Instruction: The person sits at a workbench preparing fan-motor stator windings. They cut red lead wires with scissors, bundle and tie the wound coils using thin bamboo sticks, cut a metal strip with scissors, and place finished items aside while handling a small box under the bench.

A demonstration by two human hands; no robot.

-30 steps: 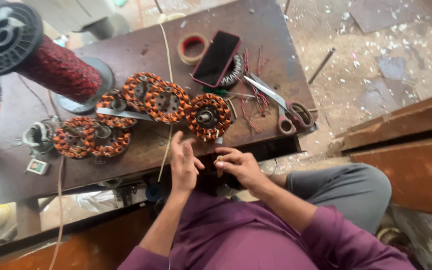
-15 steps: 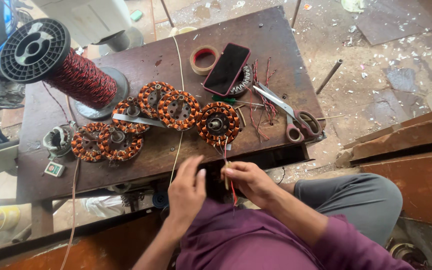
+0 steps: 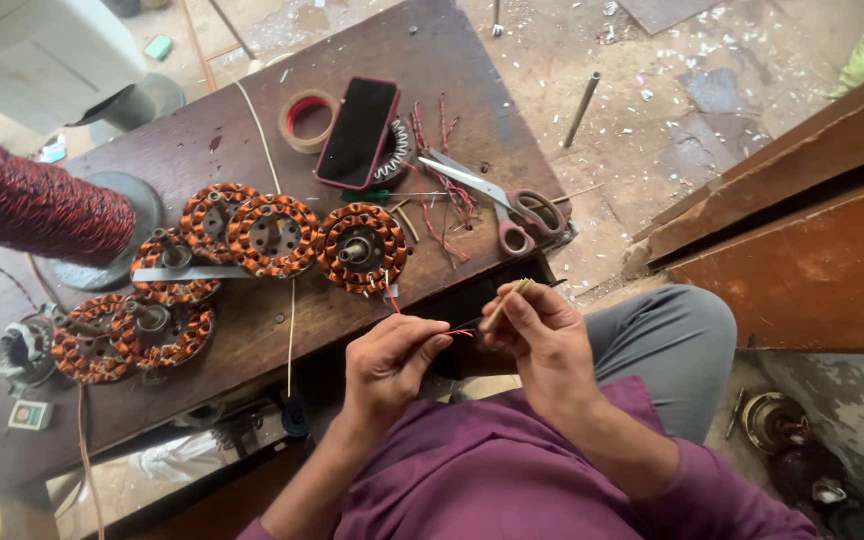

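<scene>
A person in a purple shirt, seated at a worn wooden workbench (image 3: 252, 160), works a thin red wire (image 3: 457, 332) just below the bench's near edge: the left hand (image 3: 387, 362) is closed, pinching the wire between thumb and fingers, while the right hand (image 3: 542, 335) is closed around a slim tan tube (image 3: 505, 306), gripped between thumb and fingertips so that its end meets the wire. The wire runs up from the hands to the copper-wound stator (image 3: 362, 248) standing on the bench just above them, the rightmost of a row of similar orange coils (image 3: 274, 235). To the right of that stator lie scissors (image 3: 497, 195) with reddish handles amid scraps of red wire; behind it rest a dark phone in a red case (image 3: 357, 132) and a roll of tape (image 3: 307, 120). At the bench's far left a large spool of red wire (image 3: 42, 215) lies on its side
</scene>
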